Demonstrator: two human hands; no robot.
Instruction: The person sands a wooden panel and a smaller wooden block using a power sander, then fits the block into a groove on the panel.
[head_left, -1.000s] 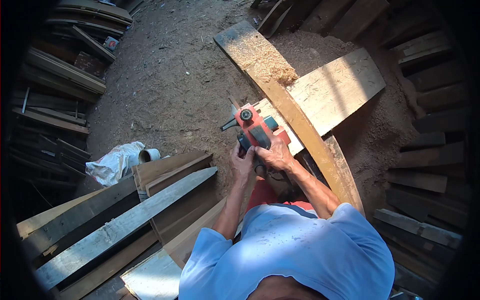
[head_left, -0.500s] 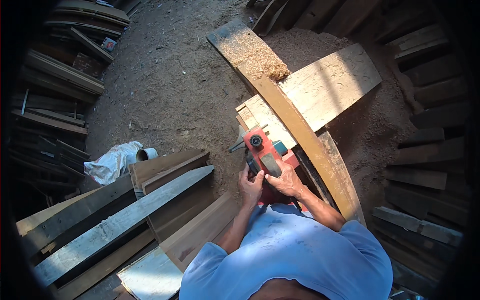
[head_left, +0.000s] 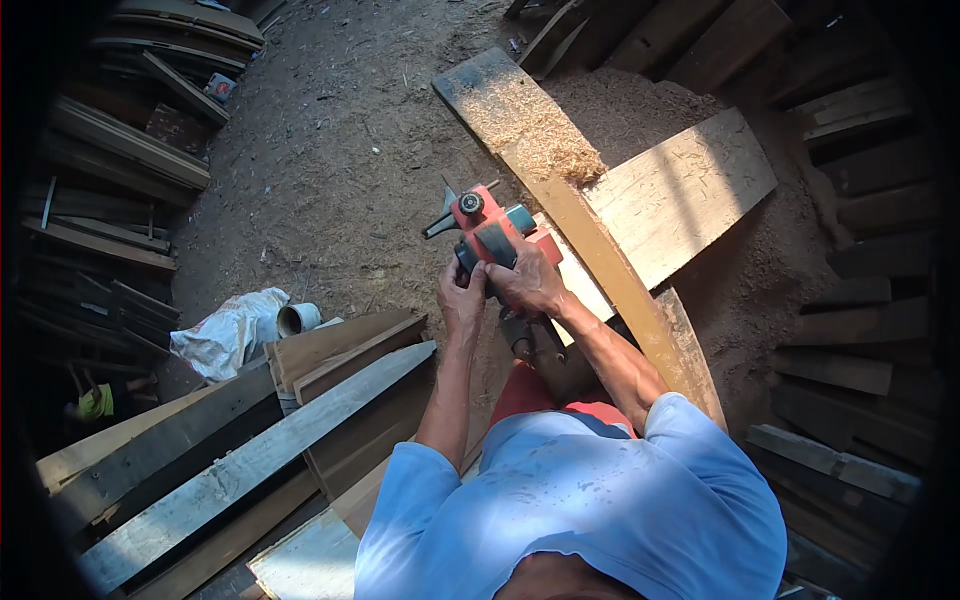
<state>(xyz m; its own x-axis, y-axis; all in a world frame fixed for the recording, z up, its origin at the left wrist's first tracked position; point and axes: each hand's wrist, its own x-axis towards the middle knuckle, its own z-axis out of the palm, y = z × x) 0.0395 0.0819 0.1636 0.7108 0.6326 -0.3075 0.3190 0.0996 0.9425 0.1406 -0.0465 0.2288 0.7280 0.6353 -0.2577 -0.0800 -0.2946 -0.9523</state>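
Note:
A red electric hand planer point(head_left: 487, 213) with a black round knob is held out in front of me, off the wood and to its left. My left hand point(head_left: 463, 298) grips the planer's near left side, with the thumb on top. Around its dark handle, my right hand point(head_left: 532, 283) is closed. Just right of the planer runs a long brown plank point(head_left: 598, 245), with a pile of wood shavings point(head_left: 553, 142) on its far part. A pale wide board point(head_left: 690, 190) lies crosswise to this plank. The planer's underside is hidden.
Several stacked boards point(head_left: 225, 470) fill the near left, beside a white plastic sack point(head_left: 228, 335) and a white pail point(head_left: 297, 318). More timber leans along the left side and the right side point(head_left: 835, 370). Sawdust covers the ground point(head_left: 340, 180).
Both hands have carried the planer away from my body and slightly left, and my arms are stretched further. A small yellow-green patch now shows at the lower left.

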